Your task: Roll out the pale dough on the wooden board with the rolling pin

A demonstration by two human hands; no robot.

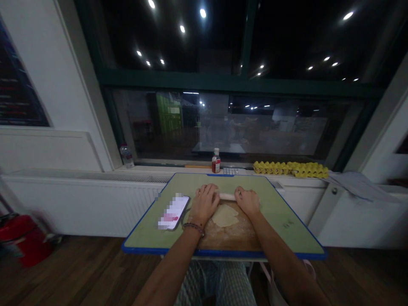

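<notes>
Head view: a pale rolling pin [227, 196] lies crosswise near the far side of a floured wooden board [229, 243], its middle showing between the two hands. Just on the near side of it, a flat, uneven sheet of dough [225, 216] rests on the board, between the forearms. The left hand [206, 202] is palm down over the pin's left end, fingers bent forward; whether they close beneath it I cannot tell. The right hand [247, 199] folds round the right end. A beaded bracelet [193, 227] circles the left wrist.

The board's near edge comes close to the blue rim of the green desk [143, 238]. Room to move is wider on the right, where green top runs from the forearm out to the rim; on the left, a phone [174, 212] with a lit screen takes up part of that space, near the left wrist. A shorter strip of top lies beyond the pin. Past the far rim, a small bottle [216, 161] stands on the sill, with yellow egg-crate-like trays [290, 168] to its right and a clear bottle [126, 156] far left.
</notes>
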